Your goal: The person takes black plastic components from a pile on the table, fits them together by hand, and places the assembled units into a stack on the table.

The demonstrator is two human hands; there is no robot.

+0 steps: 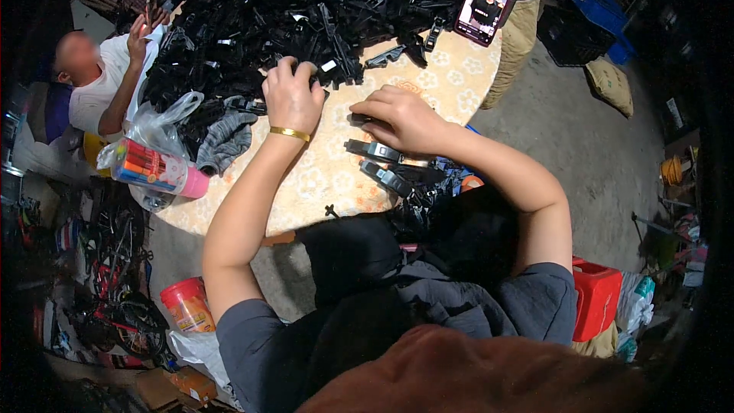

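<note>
A big heap of black plastic parts point(267, 11) covers the far side of a round table with a flowered cloth point(306, 183). My left hand point(293, 99), with a gold-coloured bracelet at the wrist, rests at the near edge of the heap. Its fingers curl down among the parts, and what the fingertips grip is hidden. To the right, my right hand point(405, 121) hovers over the cloth with its fingers pinched on a small black plastic part point(359, 118), mostly covered. Just below it lie two black clip-like pieces with grey sections, one of them a clip point(386, 178).
A lit phone point(482, 4) stands at the table's right edge beside a sack point(516, 46). Left are a pink-based cup of pens point(164, 172), a grey cloth point(227, 141) and a clear bag point(164, 122). Another person point(107, 80) sits far left. More black parts point(420, 203) lie near my lap.
</note>
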